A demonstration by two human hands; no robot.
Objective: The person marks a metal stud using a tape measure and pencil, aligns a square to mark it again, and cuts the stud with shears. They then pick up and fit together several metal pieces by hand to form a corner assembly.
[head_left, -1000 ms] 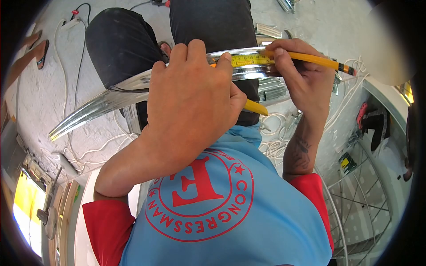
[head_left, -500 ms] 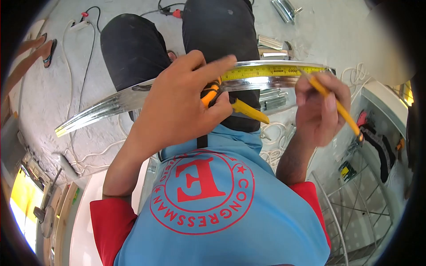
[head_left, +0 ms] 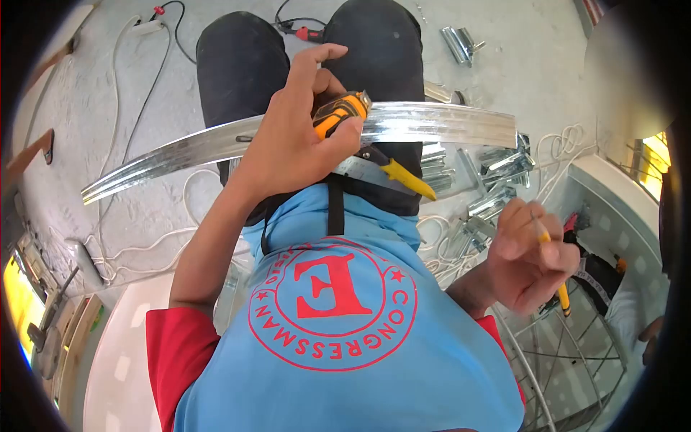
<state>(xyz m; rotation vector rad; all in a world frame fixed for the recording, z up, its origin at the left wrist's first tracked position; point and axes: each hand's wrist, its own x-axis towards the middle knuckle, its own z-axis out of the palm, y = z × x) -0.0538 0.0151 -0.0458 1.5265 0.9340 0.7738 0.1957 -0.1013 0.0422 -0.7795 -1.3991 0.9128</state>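
A shiny metal channel (head_left: 439,124) lies across my thighs, its left end reaching out past my knee. My left hand (head_left: 291,137) holds an orange and black tape measure (head_left: 340,115) above the channel, index finger stretched out. The tape's blade is drawn in, only its metal tip showing. Below that hand, a tool with a yellow handle (head_left: 407,178), its kind partly hidden, rests on my lap. My right hand (head_left: 533,255) is off to the right of the channel, closed around a yellow pencil (head_left: 543,234) whose point faces up.
Cut metal pieces (head_left: 504,165) lie on the floor at the right, with another offcut (head_left: 461,47) farther forward. White cable (head_left: 191,194) loops over the floor. A wire rack (head_left: 568,345) stands at lower right. Another person's foot (head_left: 47,147) shows at far left.
The tape blade, stretched along the channel before, is now back in its case. My right hand with the pencil has moved down, away from the channel's right end.
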